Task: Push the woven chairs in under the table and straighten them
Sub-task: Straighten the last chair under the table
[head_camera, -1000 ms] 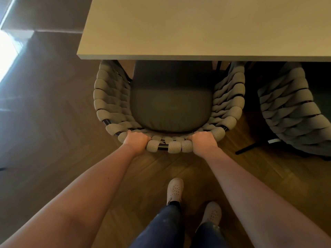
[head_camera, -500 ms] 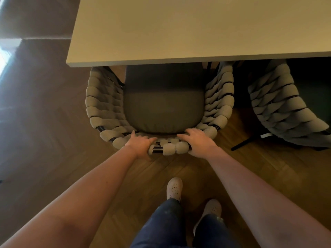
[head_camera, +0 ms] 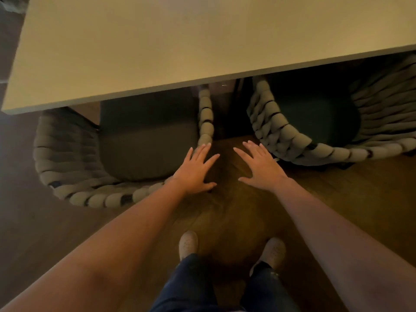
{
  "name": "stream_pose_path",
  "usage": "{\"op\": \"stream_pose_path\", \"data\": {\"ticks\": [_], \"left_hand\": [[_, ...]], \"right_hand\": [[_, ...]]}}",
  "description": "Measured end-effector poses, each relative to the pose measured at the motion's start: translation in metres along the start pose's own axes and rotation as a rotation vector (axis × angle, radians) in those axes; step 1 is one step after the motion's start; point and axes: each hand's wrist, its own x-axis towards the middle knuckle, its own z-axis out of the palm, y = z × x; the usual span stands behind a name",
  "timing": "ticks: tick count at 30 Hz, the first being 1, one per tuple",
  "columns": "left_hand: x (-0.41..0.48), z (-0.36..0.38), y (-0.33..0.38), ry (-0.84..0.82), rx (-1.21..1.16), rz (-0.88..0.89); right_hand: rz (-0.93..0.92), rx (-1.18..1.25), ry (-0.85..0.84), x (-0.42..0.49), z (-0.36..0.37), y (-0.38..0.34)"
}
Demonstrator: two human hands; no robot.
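Two woven chairs stand at the near edge of a beige table [head_camera: 157,46]. The left woven chair [head_camera: 74,172], with a dark seat cushion, has its front under the tabletop and sits square to the edge. The right woven chair [head_camera: 292,140] stands turned at an angle, partly under the table. My left hand [head_camera: 195,170] is open with fingers spread, over the left chair's right rear corner. My right hand [head_camera: 261,167] is open and empty, in the gap between the chairs, fingertips close to the right chair's woven rim.
Dark wooden parquet floor [head_camera: 337,199] runs around the chairs. My two feet in light shoes [head_camera: 188,243] stand behind the gap between the chairs. A dark table leg [head_camera: 238,104] shows between the chairs under the tabletop.
Both hands let go of the left chair's backrest and opened. The view and my hands shifted right, so the right chair now sits nearer the middle.
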Motion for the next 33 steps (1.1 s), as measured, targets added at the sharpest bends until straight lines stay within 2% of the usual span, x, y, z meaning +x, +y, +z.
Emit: {"op": "stream_pose_path", "data": {"ticks": [9,15,25,29,33], "left_hand": [[0.108,-0.019,0.172,0.017,0.043,-0.012],[0.187,-0.032,0.260,0.005,0.061,0.102],[0.287,-0.031,0.324,-0.210,-0.010,0.137],[0.308,-0.026,0.342,-0.261,-0.117,0.044],[0.318,-0.023,0.355,-0.254,-0.122,-0.059]], "right_hand": [[0.053,-0.003,-0.047,-0.095,-0.031,0.201],[0.155,-0.065,-0.110,-0.127,-0.049,0.320],[0.229,-0.107,-0.353,-0.114,-0.045,0.432],[0.189,-0.123,-0.370,-0.107,-0.047,0.463],[0.126,-0.207,-0.422,-0.097,-0.057,0.486]]}}
